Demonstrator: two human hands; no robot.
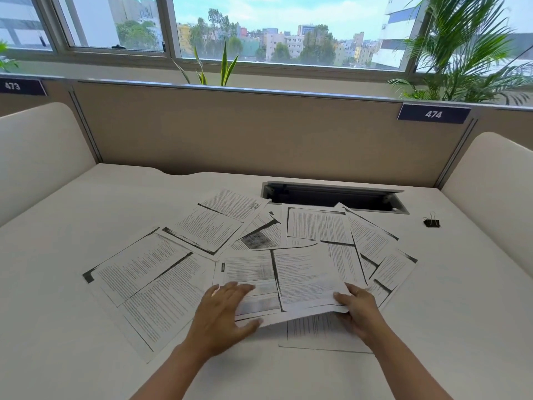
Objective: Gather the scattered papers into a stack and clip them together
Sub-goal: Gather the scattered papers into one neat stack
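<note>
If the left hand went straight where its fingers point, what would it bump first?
Likely the lifted sheet pinched by the right hand, just beyond the left hand; depth is unclear.

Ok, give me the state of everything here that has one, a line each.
scattered papers: spread loose, overlapping, unstacked
lifted sheets: near edge raised off the desk
left hand: fingers flat on the lifted sheets
right hand: pinches the lifted sheets' corner
binder clip: lying apart from the papers, clipping nothing
cable hatch: open
</note>
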